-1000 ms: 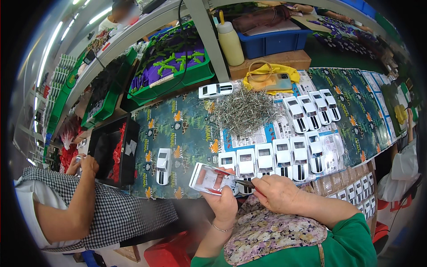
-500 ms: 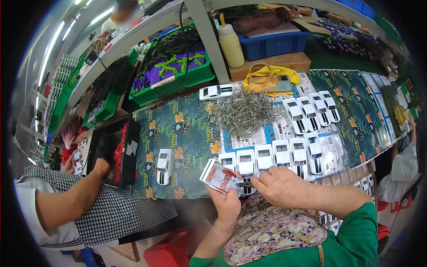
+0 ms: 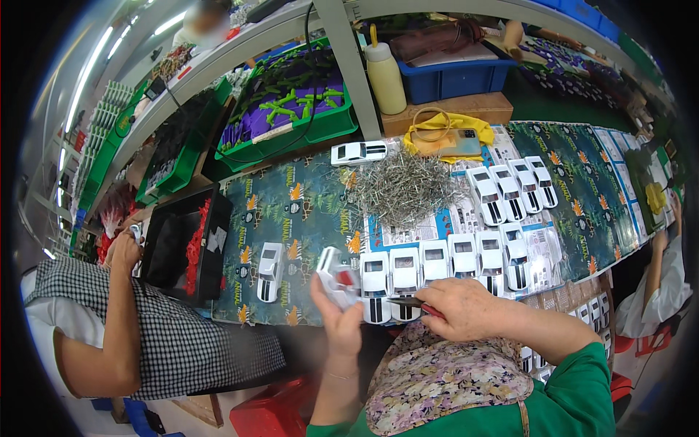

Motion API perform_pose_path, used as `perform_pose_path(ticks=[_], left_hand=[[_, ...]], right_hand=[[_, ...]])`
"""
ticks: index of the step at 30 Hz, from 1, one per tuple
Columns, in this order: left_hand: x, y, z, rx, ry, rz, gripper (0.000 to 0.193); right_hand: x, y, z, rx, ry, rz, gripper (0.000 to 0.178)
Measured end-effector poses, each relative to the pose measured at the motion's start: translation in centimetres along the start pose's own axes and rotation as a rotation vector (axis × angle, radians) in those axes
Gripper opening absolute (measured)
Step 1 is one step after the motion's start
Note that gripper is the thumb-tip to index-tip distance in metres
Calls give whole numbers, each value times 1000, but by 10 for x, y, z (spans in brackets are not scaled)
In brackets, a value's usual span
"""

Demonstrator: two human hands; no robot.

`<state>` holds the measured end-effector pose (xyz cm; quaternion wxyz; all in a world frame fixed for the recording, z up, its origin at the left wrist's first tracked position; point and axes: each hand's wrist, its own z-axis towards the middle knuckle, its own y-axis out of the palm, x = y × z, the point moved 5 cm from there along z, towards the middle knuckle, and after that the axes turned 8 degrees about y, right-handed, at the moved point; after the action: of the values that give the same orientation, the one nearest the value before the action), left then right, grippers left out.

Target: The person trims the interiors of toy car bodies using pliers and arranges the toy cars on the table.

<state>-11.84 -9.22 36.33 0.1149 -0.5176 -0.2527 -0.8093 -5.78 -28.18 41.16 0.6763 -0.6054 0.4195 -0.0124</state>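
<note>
My left hand [image 3: 338, 328] is closed around a white toy car shell [image 3: 329, 264], tilted and smeared by motion, with a red patch showing on it. My right hand [image 3: 470, 309] grips pliers [image 3: 432, 311] with red handles. Their dark jaws point left and stand apart from the held shell, over the near end of a row of white toy cars [image 3: 435, 269] with black stripes. Beyond that row lies a heap of thin metal pins [image 3: 400, 191]. One single white car [image 3: 269, 271] sits left of my left hand.
More white cars [image 3: 510, 191] stand at the right, and one car [image 3: 358, 152] lies beyond the pins. A phone [image 3: 455, 143] rests on yellow cloth near a pale bottle [image 3: 384, 80]. At left, a co-worker's arm [image 3: 120, 306] is beside a black bin [image 3: 217, 255].
My left hand has moved left and turned the car shell, away from the pliers. My right hand stays nearly in place. The co-worker's hand has come out of the black bin.
</note>
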Motion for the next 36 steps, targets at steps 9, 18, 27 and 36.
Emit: perform_pose_path(ticks=[9,18,27,36], left_hand=[[-1,-92,36,-68,235,1747,55],[1,-24,27,-314,294,1284,47],[-19,20,9,-522,108,1198,47],[-38,1,22,-37,-496,-442,63]], right_hand=[[54,-20,9,-85,294,128,29],[86,-46,39,-30,425,-363,35],[79,-37,64,72,285,-656,23],[83,-39,61,106,58,-711,15]])
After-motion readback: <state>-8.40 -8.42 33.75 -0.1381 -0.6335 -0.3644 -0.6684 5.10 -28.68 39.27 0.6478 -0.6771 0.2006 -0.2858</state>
